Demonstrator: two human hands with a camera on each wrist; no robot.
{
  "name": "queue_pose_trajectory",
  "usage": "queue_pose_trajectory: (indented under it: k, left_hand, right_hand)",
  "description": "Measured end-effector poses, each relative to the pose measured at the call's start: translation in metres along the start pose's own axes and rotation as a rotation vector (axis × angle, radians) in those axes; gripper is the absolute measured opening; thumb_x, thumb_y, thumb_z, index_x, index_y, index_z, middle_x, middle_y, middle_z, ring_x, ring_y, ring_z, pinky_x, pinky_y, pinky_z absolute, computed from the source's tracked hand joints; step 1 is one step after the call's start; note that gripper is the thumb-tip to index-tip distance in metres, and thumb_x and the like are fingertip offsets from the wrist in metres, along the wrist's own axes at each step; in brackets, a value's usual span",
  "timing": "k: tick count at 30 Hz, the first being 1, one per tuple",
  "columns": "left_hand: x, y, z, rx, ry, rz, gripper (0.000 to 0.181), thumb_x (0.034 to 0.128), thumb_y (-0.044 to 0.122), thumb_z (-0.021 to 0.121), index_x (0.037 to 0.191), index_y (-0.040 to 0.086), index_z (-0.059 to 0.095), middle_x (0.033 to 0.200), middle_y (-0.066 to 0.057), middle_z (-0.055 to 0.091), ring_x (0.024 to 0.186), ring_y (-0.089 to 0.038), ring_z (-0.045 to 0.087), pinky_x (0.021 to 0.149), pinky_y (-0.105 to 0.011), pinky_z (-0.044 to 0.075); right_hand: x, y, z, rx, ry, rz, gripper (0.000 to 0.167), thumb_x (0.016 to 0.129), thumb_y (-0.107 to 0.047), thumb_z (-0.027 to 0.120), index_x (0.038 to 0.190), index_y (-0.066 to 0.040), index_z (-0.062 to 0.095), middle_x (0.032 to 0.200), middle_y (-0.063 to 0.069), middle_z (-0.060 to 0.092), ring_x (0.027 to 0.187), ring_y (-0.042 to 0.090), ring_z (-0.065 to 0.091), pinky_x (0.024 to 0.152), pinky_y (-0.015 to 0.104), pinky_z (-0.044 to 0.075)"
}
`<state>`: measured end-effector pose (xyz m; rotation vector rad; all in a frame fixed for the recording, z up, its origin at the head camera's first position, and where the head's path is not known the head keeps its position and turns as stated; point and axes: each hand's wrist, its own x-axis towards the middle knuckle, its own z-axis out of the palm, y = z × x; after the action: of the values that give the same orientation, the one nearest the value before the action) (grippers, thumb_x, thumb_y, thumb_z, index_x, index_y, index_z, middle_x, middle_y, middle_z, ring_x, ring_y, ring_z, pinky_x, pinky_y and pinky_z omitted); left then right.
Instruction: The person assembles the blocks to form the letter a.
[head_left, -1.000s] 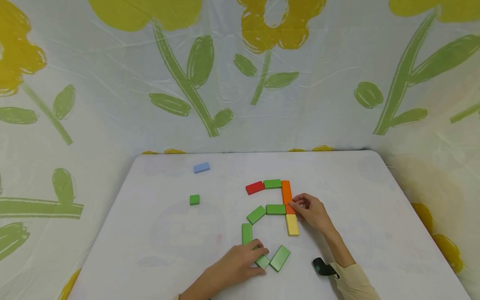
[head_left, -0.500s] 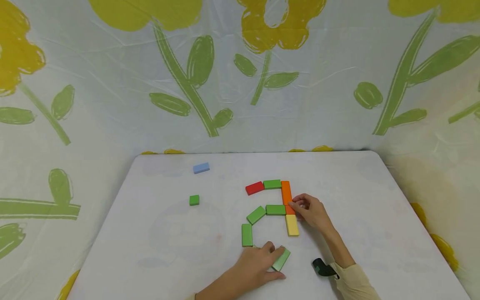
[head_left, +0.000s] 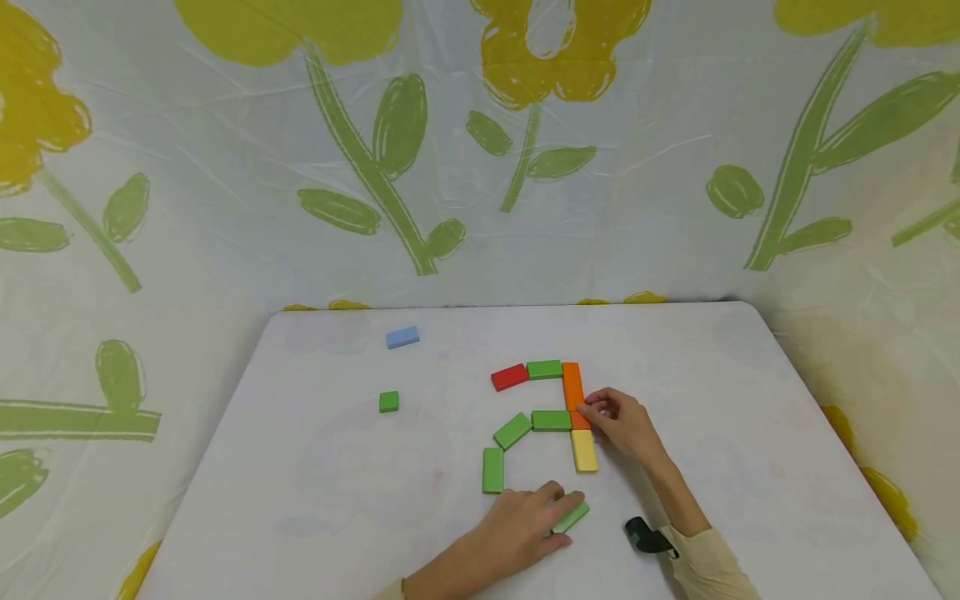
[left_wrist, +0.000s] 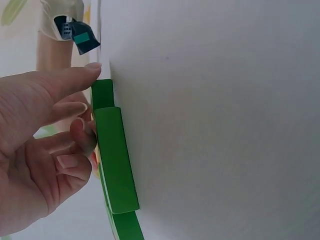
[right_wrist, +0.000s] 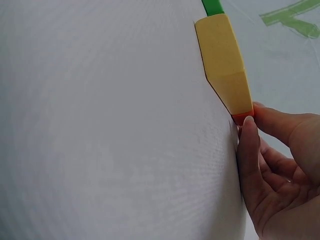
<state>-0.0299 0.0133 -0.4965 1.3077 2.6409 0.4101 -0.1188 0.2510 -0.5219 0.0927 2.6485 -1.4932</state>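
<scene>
My left hand (head_left: 517,529) pinches a flat green block (head_left: 573,517) at the near end of a curved row. In the left wrist view, its thumb lies at the far green block (left_wrist: 102,93), with another green block (left_wrist: 116,160) in front. The head view hides that middle block beneath the hand. My right hand (head_left: 624,425) holds the small orange block (head_left: 580,420) with thumb and forefinger. In the right wrist view only an orange end (right_wrist: 243,118) shows at the fingertips, behind the yellow block (right_wrist: 222,47). A long orange block (head_left: 572,383) adjoins it.
A red block (head_left: 510,377) and several green blocks (head_left: 551,421) continue the row on the white table (head_left: 300,500). A blue block (head_left: 402,337) and a small green block (head_left: 388,402) lie apart at left. A dark device (head_left: 645,536) is at the right cuff.
My left hand has shifted right from the middle green block to the end one. That end block has turned, its far end swinging right. My right hand has stayed in place.
</scene>
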Motion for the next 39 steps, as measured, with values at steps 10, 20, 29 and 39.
queue_pose_trajectory:
  k: [10,20,29,39]
  left_hand:
    - [-0.02,-0.02,-0.004,-0.002,0.161,-0.062,0.043,0.0998,0.044,0.066,0.134,0.018,0.064,0.111,0.003,0.064,0.072,0.001,0.058,0.054,-0.011,0.043]
    - [-0.035,-0.047,-0.013,-0.164,0.254,-0.13,0.031,0.0996,0.028,0.07,0.125,0.011,0.067,0.108,0.0,0.064,0.067,0.001,0.049,0.057,-0.008,0.04]
    - [-0.034,-0.068,-0.014,-0.259,0.36,-0.17,0.028,0.098,0.02,0.073,0.123,0.007,0.068,0.104,-0.001,0.065,0.078,-0.005,0.055,0.066,-0.015,0.048]
    - [-0.028,-0.089,-0.011,-0.51,0.382,-0.371,0.039,0.0984,0.014,0.071,0.134,0.001,0.061,0.113,-0.009,0.061,0.092,-0.018,0.059,0.078,-0.026,0.053]
  right_hand:
    - [-0.001,-0.007,0.003,-0.024,-0.003,0.006,0.032,0.097,-0.024,0.074,0.113,0.002,0.067,0.091,0.01,0.066,0.069,0.016,0.057,0.057,0.024,0.052]
    - [0.0,-0.002,-0.004,-0.042,-0.013,0.006,0.034,0.098,-0.028,0.073,0.114,0.002,0.066,0.092,0.009,0.065,0.072,0.018,0.058,0.058,0.025,0.053]
    - [-0.004,-0.005,-0.008,-0.01,-0.046,0.017,0.038,0.1,-0.028,0.07,0.118,0.004,0.063,0.099,0.013,0.068,0.078,0.02,0.066,0.066,0.026,0.058]
    - [-0.007,-0.023,-0.013,-0.147,0.008,-0.103,0.026,0.102,-0.021,0.067,0.117,0.0,0.064,0.101,0.01,0.067,0.094,0.025,0.065,0.078,0.026,0.054]
